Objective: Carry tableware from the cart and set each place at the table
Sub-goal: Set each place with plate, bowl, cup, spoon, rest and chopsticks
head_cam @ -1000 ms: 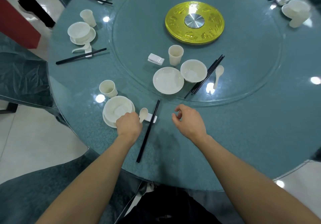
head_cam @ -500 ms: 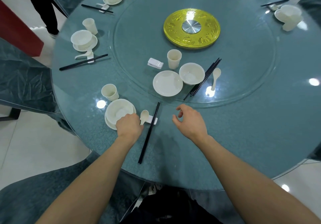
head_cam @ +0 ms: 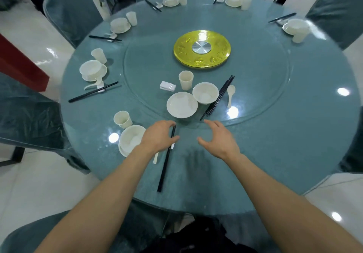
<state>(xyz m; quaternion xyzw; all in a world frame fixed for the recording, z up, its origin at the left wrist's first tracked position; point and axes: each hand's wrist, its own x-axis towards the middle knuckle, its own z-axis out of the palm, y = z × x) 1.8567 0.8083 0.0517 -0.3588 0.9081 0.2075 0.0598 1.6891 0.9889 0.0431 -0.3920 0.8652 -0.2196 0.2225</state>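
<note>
My left hand (head_cam: 159, 136) hovers with curved fingers over the top of a black chopstick pair (head_cam: 166, 164) and its white rest (head_cam: 172, 146), holding nothing. Just left of it stand a bowl on a plate (head_cam: 132, 140), a cup (head_cam: 122, 119) and a spoon's handle (head_cam: 155, 159). My right hand (head_cam: 220, 140) is spread and empty above the bare tabletop. Beyond both hands, loose pieces lie on the glass turntable (head_cam: 265, 95): a plate (head_cam: 182, 105), a bowl (head_cam: 205, 95), a cup (head_cam: 186, 80), a rest (head_cam: 167, 86), chopsticks (head_cam: 218, 97) and a spoon (head_cam: 230, 95).
A gold disc (head_cam: 202, 48) marks the centre of the round teal table (head_cam: 294, 144). Set places ring the far and left edge, such as the bowl and chopsticks (head_cam: 93, 92) at left. Covered chairs (head_cam: 27, 115) surround the table.
Both hands have moved forward toward the turntable's edge. My left hand has left the spot beside the bowl and spoon and now lies over the chopsticks. The view has tilted up.
</note>
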